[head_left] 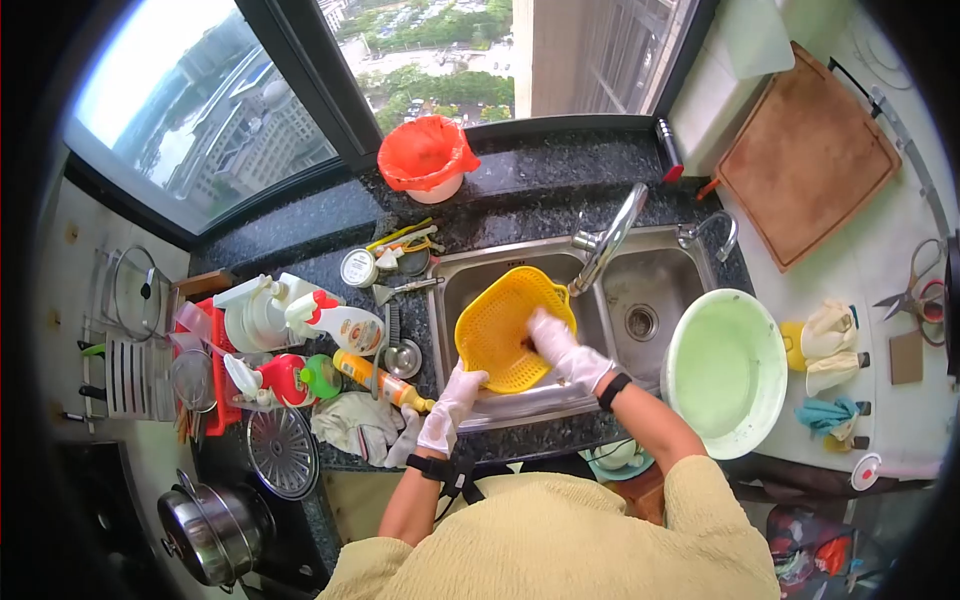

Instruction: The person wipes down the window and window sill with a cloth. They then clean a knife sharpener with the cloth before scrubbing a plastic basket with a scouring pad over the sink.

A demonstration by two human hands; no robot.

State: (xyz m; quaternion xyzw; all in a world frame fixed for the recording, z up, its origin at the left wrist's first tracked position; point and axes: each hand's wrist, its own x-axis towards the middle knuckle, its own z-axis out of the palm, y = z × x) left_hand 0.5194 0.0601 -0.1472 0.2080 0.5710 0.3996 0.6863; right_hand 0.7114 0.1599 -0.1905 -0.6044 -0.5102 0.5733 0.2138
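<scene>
A yellow perforated colander [490, 335] is tilted over the left basin of the steel sink [450, 290]. My left hand [458, 405], in a thin whitish glove, grips the colander's lower left rim. Also gloved, my right hand [560, 342] is inside the colander near its right wall. Motion smears its fingers, so I cannot tell whether they hold anything. A small dark brown patch shows just under those fingers. The chrome faucet [612, 235] stands behind the colander, to its right.
A pale green basin [728, 370] overlaps the sink's right end. Left of the sink stand a spray bottle [350, 325], a yellow-orange bottle [375, 378] and grey cloths [360, 425]. A red-lined bin [428, 160] sits on the ledge; a cutting board [810, 155] is at right.
</scene>
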